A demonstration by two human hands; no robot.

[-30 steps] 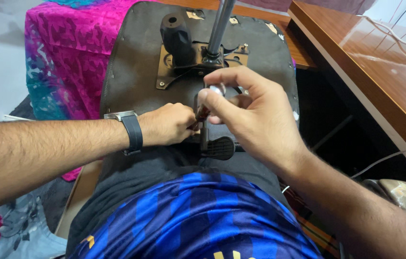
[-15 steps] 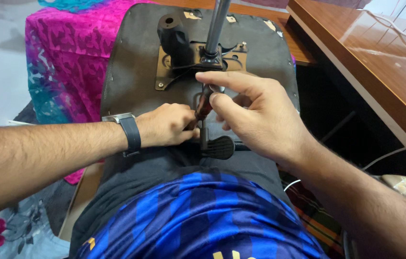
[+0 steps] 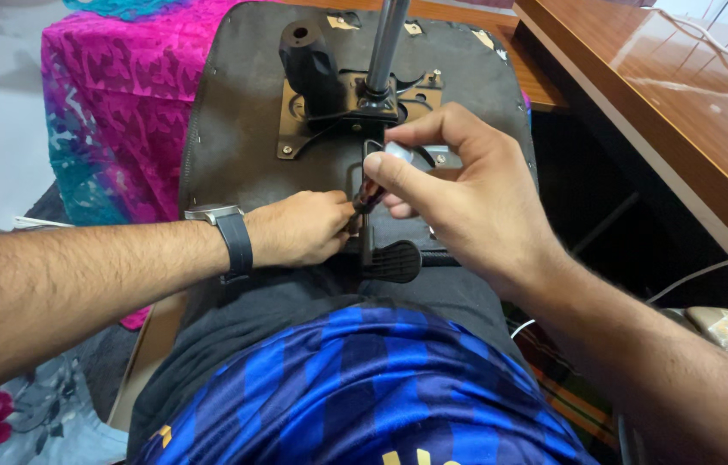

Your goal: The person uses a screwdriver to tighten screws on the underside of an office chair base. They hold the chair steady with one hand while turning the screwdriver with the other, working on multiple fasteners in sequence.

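While the left hand (image 3: 299, 228) pinches a dark, slim tool (image 3: 367, 198) against the upturned chair seat (image 3: 235, 138), its matte underside bearing a metal plate (image 3: 355, 108), the right hand (image 3: 458, 198) grips the tool's top; it stands roughly upright.

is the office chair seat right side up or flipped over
Flipped over. The seat shows its dark underside, with the bolted metal plate, gas cylinder and black lever facing up.

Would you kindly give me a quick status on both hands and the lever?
Left hand closed around the lever under the upturned chair seat. Right hand pinching a small pale part above it. Nothing blocking.
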